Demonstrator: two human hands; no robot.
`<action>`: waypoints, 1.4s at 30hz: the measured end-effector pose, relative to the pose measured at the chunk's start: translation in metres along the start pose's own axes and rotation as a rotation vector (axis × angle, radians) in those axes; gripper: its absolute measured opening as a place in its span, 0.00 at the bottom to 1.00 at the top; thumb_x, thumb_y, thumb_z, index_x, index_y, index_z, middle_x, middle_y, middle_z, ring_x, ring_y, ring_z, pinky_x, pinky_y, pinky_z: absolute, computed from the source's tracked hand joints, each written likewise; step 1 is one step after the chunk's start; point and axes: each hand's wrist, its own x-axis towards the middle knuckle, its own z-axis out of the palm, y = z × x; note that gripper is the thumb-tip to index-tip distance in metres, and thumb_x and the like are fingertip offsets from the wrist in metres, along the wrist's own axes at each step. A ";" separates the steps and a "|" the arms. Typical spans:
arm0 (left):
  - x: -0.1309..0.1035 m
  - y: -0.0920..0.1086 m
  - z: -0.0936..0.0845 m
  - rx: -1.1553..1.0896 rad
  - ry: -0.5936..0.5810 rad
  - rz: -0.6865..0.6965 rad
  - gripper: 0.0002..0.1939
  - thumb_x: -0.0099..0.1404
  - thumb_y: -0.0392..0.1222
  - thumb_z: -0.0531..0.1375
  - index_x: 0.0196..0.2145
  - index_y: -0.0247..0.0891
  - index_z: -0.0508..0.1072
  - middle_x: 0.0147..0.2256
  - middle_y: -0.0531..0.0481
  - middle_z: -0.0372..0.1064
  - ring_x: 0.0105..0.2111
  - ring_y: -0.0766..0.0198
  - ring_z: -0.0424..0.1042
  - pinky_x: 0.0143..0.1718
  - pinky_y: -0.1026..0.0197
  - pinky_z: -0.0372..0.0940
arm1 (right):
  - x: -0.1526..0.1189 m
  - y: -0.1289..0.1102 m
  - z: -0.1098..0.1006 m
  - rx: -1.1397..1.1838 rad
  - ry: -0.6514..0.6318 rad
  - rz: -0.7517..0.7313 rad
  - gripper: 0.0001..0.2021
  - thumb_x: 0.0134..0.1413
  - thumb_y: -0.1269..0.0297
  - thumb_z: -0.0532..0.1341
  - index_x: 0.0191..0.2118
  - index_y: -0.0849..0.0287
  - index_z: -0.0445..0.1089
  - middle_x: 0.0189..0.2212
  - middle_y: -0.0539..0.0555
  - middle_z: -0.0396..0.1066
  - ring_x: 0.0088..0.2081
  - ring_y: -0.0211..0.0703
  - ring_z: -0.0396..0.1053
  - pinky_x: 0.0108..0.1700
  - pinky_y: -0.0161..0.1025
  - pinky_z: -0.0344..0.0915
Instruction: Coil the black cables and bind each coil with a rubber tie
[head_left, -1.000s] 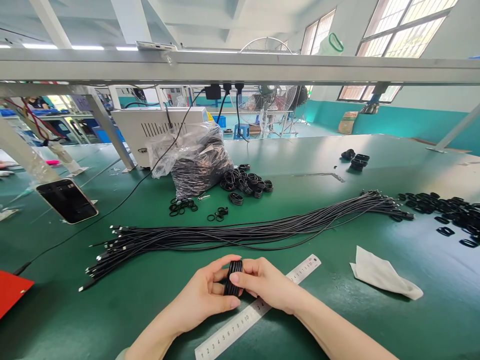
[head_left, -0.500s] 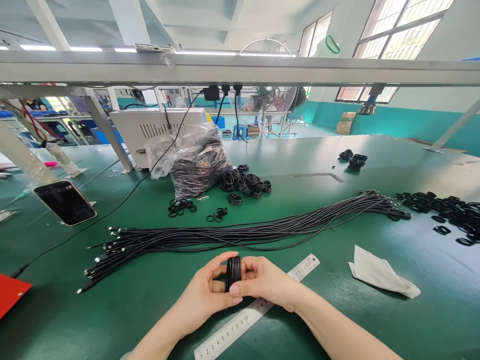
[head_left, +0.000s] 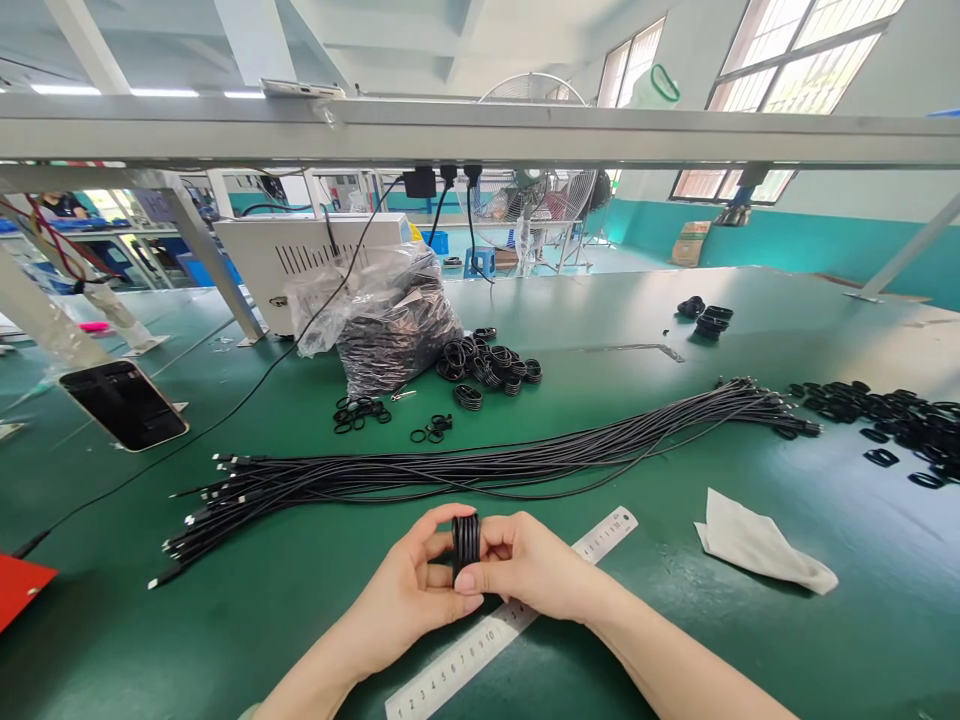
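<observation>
A small coil of black cable [head_left: 466, 540] stands on edge between my two hands, its loops pressed side by side. My left hand [head_left: 405, 585] closes on it from the left, fingers at the top and thumb at the bottom. From the right, my right hand [head_left: 529, 568] pinches the coil's lower edge with its thumb, fingers bent behind. Under my hands a steel ruler [head_left: 450, 668] lies diagonally, partly covered by the right hand. Just beyond them stretches a long bundle of straight black cables [head_left: 450, 472] with metal plug ends.
Several coiled cables [head_left: 491, 365] lie beside a plastic bag [head_left: 390, 330] of dark items. Small black rings [head_left: 360, 412] are nearby, and many black loops [head_left: 892, 425] are spread at right. A white cloth [head_left: 761, 545] lies right, a phone [head_left: 124, 405] leans left. A metal beam [head_left: 480, 135] crosses above.
Both hands keep the coil in almost the same place and grip. The whole view has shifted very slightly.
</observation>
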 end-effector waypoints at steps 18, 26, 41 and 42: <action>-0.003 0.000 -0.003 0.034 -0.013 0.032 0.34 0.56 0.38 0.68 0.57 0.52 0.61 0.48 0.48 0.67 0.40 0.59 0.73 0.42 0.55 0.67 | -0.003 -0.008 -0.006 -0.057 -0.060 -0.133 0.18 0.52 0.46 0.63 0.28 0.58 0.68 0.23 0.48 0.66 0.27 0.38 0.61 0.30 0.35 0.56; -0.001 0.002 0.000 0.033 -0.005 0.006 0.29 0.57 0.37 0.67 0.55 0.48 0.66 0.47 0.49 0.67 0.36 0.65 0.72 0.43 0.58 0.65 | -0.008 -0.013 -0.010 -0.199 -0.030 -0.190 0.13 0.49 0.55 0.67 0.25 0.58 0.67 0.27 0.47 0.60 0.27 0.35 0.55 0.30 0.35 0.53; 0.000 0.000 -0.004 -0.128 0.020 0.033 0.31 0.50 0.36 0.71 0.51 0.49 0.69 0.47 0.46 0.71 0.39 0.54 0.77 0.40 0.55 0.71 | -0.012 -0.017 -0.013 -0.392 0.023 -0.301 0.09 0.59 0.63 0.60 0.29 0.58 0.67 0.27 0.47 0.59 0.28 0.37 0.57 0.32 0.35 0.56; 0.000 0.000 -0.004 -0.122 0.022 0.039 0.31 0.50 0.36 0.71 0.51 0.49 0.69 0.46 0.47 0.71 0.38 0.55 0.77 0.40 0.55 0.71 | -0.012 -0.018 -0.012 -0.396 0.005 -0.314 0.08 0.60 0.63 0.59 0.29 0.58 0.67 0.27 0.47 0.59 0.29 0.37 0.57 0.32 0.35 0.56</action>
